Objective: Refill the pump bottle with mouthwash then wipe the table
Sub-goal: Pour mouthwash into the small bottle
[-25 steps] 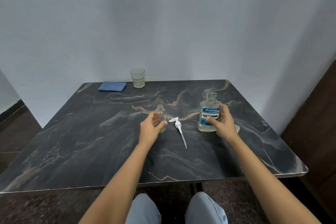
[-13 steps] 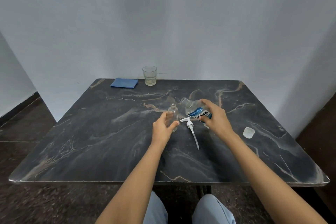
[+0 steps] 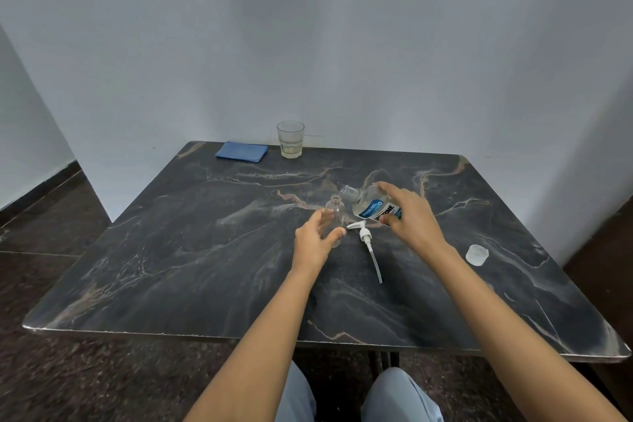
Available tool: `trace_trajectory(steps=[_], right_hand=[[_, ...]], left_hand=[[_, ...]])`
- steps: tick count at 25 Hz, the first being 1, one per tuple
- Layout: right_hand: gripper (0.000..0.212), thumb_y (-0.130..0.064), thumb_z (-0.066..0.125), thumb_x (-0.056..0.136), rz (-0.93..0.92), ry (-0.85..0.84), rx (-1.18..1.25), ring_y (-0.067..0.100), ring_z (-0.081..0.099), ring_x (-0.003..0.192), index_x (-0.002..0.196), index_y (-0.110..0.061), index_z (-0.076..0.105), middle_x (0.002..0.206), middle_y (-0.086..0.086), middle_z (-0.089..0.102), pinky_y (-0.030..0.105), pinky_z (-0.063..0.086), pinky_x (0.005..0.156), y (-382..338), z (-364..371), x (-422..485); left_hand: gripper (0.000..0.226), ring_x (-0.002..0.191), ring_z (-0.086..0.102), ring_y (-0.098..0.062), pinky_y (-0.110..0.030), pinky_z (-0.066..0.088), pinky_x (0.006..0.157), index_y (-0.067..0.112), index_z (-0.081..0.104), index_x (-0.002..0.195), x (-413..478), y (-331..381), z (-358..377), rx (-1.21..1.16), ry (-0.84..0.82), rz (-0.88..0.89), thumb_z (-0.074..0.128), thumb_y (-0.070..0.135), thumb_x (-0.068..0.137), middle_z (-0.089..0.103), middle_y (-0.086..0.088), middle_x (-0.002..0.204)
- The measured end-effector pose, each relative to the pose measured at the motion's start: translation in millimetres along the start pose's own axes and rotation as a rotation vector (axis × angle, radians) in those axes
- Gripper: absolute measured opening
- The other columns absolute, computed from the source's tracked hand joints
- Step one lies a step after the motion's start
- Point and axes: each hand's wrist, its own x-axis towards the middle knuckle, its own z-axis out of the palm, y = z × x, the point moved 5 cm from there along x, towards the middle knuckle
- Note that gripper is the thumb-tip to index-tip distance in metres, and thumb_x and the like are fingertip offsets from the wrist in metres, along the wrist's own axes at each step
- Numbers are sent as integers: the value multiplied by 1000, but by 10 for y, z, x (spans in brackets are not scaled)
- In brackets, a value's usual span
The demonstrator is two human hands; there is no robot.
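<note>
Small clear pump bottle [image 3: 335, 212] upright, uncapped; mouthwash bottle [image 3: 371, 207] tilted, neck toward it; pump head [image 3: 365, 235] lying beside.

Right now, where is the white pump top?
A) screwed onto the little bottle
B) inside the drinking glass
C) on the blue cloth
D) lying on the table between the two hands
D: the pump top lies flat on the table, between the left hand holding the little bottle, whose neck is open, and the right hand holding the tilted mouthwash bottle.
</note>
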Motion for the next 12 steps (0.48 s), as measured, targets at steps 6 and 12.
trace_trajectory(steps=[6, 12], right_hand=[[64, -10, 69, 81, -16, 1, -59, 25, 55, 106, 136, -30, 45, 115, 5, 62, 49, 41, 99, -53, -78, 30], [62, -12, 69, 82, -50, 4, -176, 26, 53, 108, 136, -32, 45, 115, 4, 63, 44, 36, 98, -118, -148, 80]], left_hand=[[47, 121, 58, -12, -37, 45, 107, 16, 58, 125, 16, -1, 7, 29, -6, -16, 76, 16, 82, 62, 0, 129], [47, 120, 58, -12, -36, 45, 107, 16, 57, 126, -1, 8, 0, 31, 0, -9, 75, 16, 82, 62, 0, 128]])
